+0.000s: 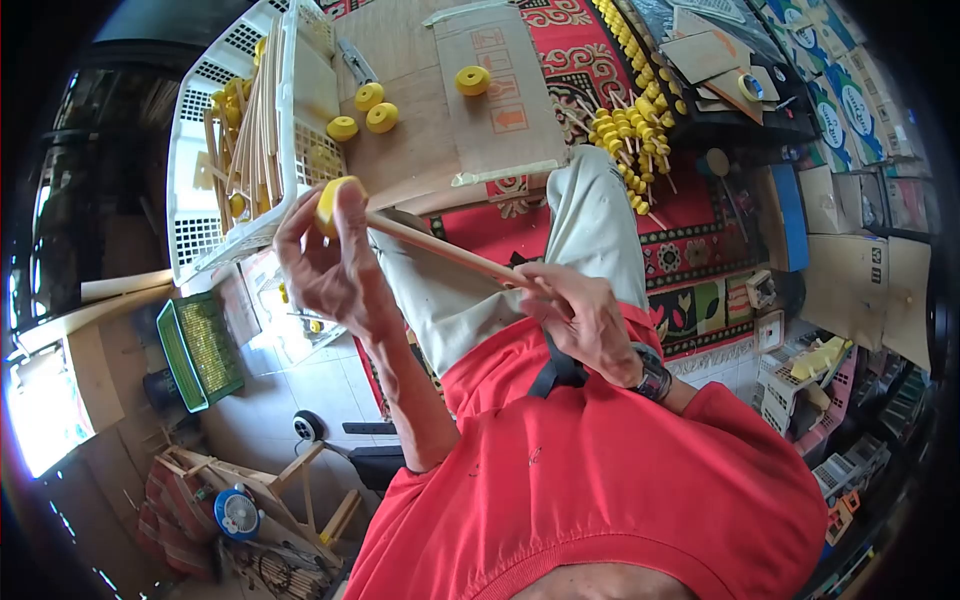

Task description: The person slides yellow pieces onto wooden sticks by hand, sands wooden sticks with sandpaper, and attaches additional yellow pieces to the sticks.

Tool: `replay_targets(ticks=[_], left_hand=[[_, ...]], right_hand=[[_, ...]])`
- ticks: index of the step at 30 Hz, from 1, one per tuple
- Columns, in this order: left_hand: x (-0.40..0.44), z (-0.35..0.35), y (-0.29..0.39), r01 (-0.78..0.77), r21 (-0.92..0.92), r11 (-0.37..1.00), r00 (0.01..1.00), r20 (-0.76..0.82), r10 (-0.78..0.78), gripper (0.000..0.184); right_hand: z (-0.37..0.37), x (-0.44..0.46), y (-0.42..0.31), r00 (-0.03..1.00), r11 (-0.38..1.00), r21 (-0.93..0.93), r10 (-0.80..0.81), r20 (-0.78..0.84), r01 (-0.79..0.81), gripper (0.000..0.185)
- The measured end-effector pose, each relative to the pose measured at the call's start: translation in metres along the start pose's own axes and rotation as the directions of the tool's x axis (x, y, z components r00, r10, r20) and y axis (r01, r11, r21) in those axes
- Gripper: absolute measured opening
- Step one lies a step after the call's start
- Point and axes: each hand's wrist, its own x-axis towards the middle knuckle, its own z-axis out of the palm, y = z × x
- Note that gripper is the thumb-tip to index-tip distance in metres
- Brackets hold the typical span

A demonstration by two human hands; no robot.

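Note:
My left hand [345, 265] pinches a yellow wheel-shaped piece [329, 207] between thumb and fingers, in front of the white crate. A thin wooden dowel [440, 247] runs from that piece down to my right hand [580, 315], whose fingers are closed around its other end. Whether the dowel's tip sits inside the piece's hole is hidden by my left thumb. Several loose yellow wheel-shaped pieces [381, 118] lie on the wooden board [400, 55] beyond my hands. A tool with a grey handle [357, 62] lies beside them.
The white plastic crate [285, 215] at left holds several dowels [262, 140] and yellow pieces. Dowels with yellow pieces on them [632, 140] are heaped on the red patterned carpet [690, 205] at right. A green basket [200, 350] and a small blue fan [237, 513] stand at lower left.

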Motion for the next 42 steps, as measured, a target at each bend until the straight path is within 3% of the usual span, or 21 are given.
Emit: replay_targets(ticks=[3, 4, 5, 7, 8, 9, 11, 13, 15, 19, 22, 25, 28, 29, 30, 33, 35, 37, 38, 39, 42], left_hand=[[-0.005, 0.005, 0.018, -0.027, -0.013, 1.000, 0.995, -0.098, 0.026, 0.029], [-0.004, 0.003, 0.016, -0.068, -0.187, 0.980, 0.997, -0.036, 0.063, 0.027], [0.000, 0.001, 0.015, -0.103, -0.360, 0.927, 0.993, 0.019, 0.117, 0.026], [0.001, -0.005, 0.020, 0.172, -0.878, 0.447, 0.962, 0.248, 0.118, 0.026], [0.002, -0.008, 0.017, 0.181, -0.863, 0.472, 0.956, 0.267, 0.123, 0.024], [0.005, -0.009, 0.019, 0.158, -0.719, 0.677, 0.956, 0.282, 0.076, 0.023], [0.011, -0.008, 0.025, 0.106, -0.304, 0.947, 0.963, 0.270, -0.022, 0.022], [0.009, -0.004, 0.034, -0.005, 0.024, 1.000, 0.945, 0.328, -0.003, 0.017], [0.006, 0.005, 0.032, 0.010, 0.109, 0.994, 0.974, 0.225, -0.034, 0.019], [0.014, 0.003, 0.015, 0.055, -0.391, 0.919, 0.950, 0.305, 0.072, 0.022], [0.012, 0.004, 0.015, 0.163, -0.488, 0.857, 0.917, 0.396, 0.052, 0.023], [-0.017, 0.008, 0.003, 0.365, -0.331, 0.870, 0.761, 0.645, -0.074, 0.022], [-0.041, 0.022, -0.001, 0.447, -0.253, 0.858, 0.740, 0.644, -0.195, 0.010], [-0.039, 0.020, 0.000, 0.490, -0.185, 0.852, 0.728, 0.624, -0.284, 0.009], [-0.031, 0.027, -0.009, 0.273, -0.184, 0.944, 0.762, 0.641, -0.095, 0.021], [-0.021, 0.041, -0.006, 0.175, -0.277, 0.945, 0.768, 0.639, 0.045, 0.044], [-0.010, 0.055, -0.048, 0.377, -0.516, 0.769, 0.797, 0.604, 0.015, 0.064], [0.007, 0.080, -0.069, 0.259, -0.357, 0.897, 0.882, 0.466, -0.069, 0.064], [0.021, 0.090, -0.088, 0.148, -0.089, 0.985, 0.848, 0.524, -0.080, 0.061], [0.033, 0.099, -0.107, 0.010, 0.179, 0.984, 0.812, 0.573, -0.113, 0.057], [0.037, 0.136, -0.159, -0.421, 0.380, 0.824, 0.798, 0.587, 0.137, 0.055]], right_hand=[[-0.013, 0.000, 0.000, 0.993, 0.966, -0.241, -0.080, 0.089, 0.099, 0.032], [-0.001, -0.003, 0.003, 0.990, 0.990, -0.009, -0.140, -0.008, 0.140, 0.028], [-0.006, -0.003, 0.000, 0.964, 0.922, 0.323, 0.148, 0.221, -0.216, 0.025], [-0.020, -0.007, -0.012, 0.538, 0.217, 0.492, 0.312, 0.783, -0.843, 0.020], [-0.013, -0.016, -0.010, 0.540, 0.021, 0.549, 0.208, 0.815, -0.836, 0.021], [-0.008, -0.014, -0.009, 0.688, 0.374, 0.584, 0.276, 0.672, -0.720, 0.020], [0.000, -0.009, -0.008, 0.924, 0.902, 0.318, 0.181, 0.336, -0.292, 0.019], [0.007, -0.008, -0.004, 0.983, 0.957, 0.240, 0.139, 0.119, -0.164, 0.015], [0.002, -0.004, -0.004, 0.995, 0.992, 0.107, 0.053, 0.090, -0.062, 0.014], [-0.017, 0.017, -0.016, 0.749, 0.664, 0.402, 0.384, 0.539, -0.630, 0.022], [-0.007, 0.022, -0.022, 0.699, 0.475, 0.523, 0.369, 0.612, -0.708, 0.028], [0.007, 0.033, -0.025, 0.724, 0.277, 0.672, 0.341, 0.600, -0.687, 0.030], [0.013, 0.054, -0.017, 0.769, 0.194, 0.766, 0.369, 0.522, -0.613, 0.026], [0.013, 0.056, -0.016, 0.803, 0.294, 0.762, 0.374, 0.463, -0.577, 0.024], [0.014, 0.062, -0.017, 0.838, 0.393, 0.748, 0.364, 0.407, -0.534, 0.022], [0.011, 0.065, 0.000, 0.906, 0.738, 0.528, 0.365, 0.212, -0.421, 0.019], [0.000, 0.063, 0.019, 0.894, 0.813, 0.391, 0.443, 0.063, -0.431, 0.020], [-0.021, 0.053, 0.034, 0.867, 0.839, 0.295, 0.494, -0.062, -0.457, 0.023], [-0.031, 0.045, 0.043, 0.861, 0.835, 0.293, 0.504, -0.069, -0.465, 0.024], [-0.040, 0.038, 0.052, 0.855, 0.832, 0.291, 0.512, -0.077, -0.472, 0.025], [-0.057, 0.018, 0.057, 0.830, 0.819, 0.253, 0.550, -0.090, -0.515, 0.024]])
